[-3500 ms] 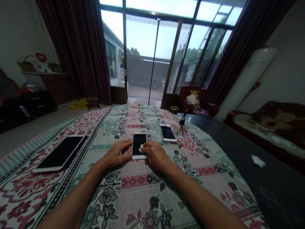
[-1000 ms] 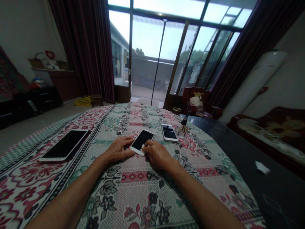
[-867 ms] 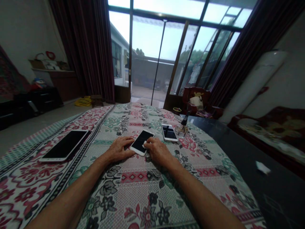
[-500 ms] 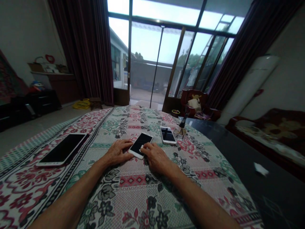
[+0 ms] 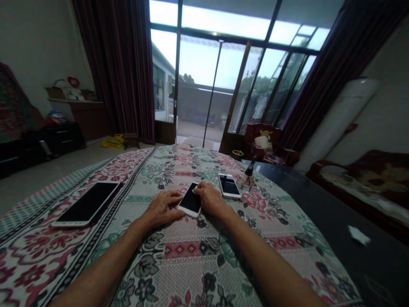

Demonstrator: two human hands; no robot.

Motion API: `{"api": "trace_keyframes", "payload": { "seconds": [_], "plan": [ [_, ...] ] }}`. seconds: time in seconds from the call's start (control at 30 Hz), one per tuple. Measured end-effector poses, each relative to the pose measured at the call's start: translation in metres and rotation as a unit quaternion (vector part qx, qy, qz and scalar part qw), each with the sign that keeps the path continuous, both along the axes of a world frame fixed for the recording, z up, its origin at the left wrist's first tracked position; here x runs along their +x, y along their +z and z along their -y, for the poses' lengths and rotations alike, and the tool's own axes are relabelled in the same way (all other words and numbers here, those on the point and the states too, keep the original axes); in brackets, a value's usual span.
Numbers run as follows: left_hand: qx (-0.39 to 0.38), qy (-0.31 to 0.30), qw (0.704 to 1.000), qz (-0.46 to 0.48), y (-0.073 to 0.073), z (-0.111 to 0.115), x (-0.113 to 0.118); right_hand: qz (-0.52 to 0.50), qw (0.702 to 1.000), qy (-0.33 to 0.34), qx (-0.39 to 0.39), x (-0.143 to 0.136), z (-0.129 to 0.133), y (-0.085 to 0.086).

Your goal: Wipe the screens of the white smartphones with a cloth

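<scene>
Left grip [image 5: 161,208] spread, touching left edge of central smartphone [image 5: 191,202]. Right grip [image 5: 211,199] pinching white wad [image 5: 194,191] at its screen. Second smartphone [image 5: 229,186] right of right grip.

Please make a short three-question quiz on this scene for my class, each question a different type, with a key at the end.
1. Multiple choice: What stands just to the right of the rightmost phone?
a) a yellow bag
b) a small clear object with a black top
c) a red chair
2. True or false: The left hand is at the left edge of the middle phone, while the right hand is over its right side.
3. Fill in the blank: The fingers of the right hand pinch a small wad whose colour is ____.

Key: 1. b; 2. true; 3. white
</scene>
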State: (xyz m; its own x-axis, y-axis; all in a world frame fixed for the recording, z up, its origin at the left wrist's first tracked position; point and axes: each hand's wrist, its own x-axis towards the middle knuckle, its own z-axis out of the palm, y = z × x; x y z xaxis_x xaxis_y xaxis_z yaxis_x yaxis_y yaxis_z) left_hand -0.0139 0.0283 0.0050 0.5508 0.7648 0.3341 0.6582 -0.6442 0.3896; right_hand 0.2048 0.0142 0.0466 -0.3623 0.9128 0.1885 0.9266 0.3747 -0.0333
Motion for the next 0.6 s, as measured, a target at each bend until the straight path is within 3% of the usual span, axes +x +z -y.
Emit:
{"api": "trace_keyframes", "payload": {
  "seconds": [0.17,0.43,0.6],
  "plan": [
    [0.015,0.008,1.0,0.013,0.001,0.003,0.002,0.028,0.999,-0.038,-0.007,-0.005,-0.015,0.003],
    [0.003,-0.002,0.998,0.065,0.0,0.004,0.005,0.02,1.0,0.0,0.024,-0.01,0.0,0.001],
    [-0.006,-0.015,0.997,0.081,-0.003,0.0,0.004,0.025,0.999,-0.026,-0.002,-0.016,-0.016,0.005]
  ]
}}
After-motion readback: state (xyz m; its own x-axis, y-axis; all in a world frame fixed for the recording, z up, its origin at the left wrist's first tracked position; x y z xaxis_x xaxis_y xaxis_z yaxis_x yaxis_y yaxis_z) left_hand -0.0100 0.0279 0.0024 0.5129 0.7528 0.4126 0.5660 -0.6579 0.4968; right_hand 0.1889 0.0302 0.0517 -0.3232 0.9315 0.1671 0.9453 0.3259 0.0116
